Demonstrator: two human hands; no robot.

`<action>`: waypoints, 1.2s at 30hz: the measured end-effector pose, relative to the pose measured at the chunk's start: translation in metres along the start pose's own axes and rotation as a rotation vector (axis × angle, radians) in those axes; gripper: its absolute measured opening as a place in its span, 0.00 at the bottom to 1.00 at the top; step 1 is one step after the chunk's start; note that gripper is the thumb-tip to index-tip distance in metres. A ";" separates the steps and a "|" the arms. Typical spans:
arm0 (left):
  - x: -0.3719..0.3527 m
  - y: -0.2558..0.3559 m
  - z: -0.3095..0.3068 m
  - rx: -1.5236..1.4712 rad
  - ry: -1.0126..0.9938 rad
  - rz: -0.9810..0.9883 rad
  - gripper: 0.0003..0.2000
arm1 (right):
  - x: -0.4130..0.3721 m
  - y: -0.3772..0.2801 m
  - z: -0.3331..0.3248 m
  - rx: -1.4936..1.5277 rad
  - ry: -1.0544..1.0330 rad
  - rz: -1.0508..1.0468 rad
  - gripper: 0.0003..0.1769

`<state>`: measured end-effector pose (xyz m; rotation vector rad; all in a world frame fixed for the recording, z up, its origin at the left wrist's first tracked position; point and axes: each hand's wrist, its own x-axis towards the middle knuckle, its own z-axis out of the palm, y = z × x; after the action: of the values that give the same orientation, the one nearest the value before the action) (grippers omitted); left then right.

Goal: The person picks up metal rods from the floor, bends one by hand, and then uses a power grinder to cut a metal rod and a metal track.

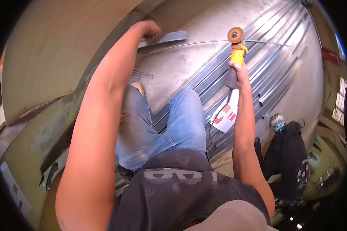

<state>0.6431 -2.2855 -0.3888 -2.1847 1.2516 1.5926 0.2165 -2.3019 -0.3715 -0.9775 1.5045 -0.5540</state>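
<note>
My right hand [241, 72] is wrapped around an angle grinder [238, 54] with a yellow and black body. Its round brown disc [235, 35] points away from me, above the floor. Off to the left, my left hand [145, 28] is closed with curled fingers at a short metal channel [171, 37]. The channel lies slanted beside a large curved panel, and its near end is partly hidden by my hand and forearm. A thin cable or rod [196, 43] crosses the floor behind the grinder.
Several long metal profiles [273, 57] lie across the floor on the right. A white printed sheet [225, 117] rests on them. A labelled can [277, 123] and dark cloth or bag [287, 150] are at lower right. A tall curved panel [54, 54] fills the left.
</note>
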 end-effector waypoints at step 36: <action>-0.082 0.153 0.230 -1.208 0.074 0.385 0.31 | -0.117 -0.013 0.076 -0.501 0.352 -0.132 0.26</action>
<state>0.3660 -2.2097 -0.3657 -2.6568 0.7863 3.0111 0.2871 -2.1982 -0.3095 -1.4265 1.9575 -0.4661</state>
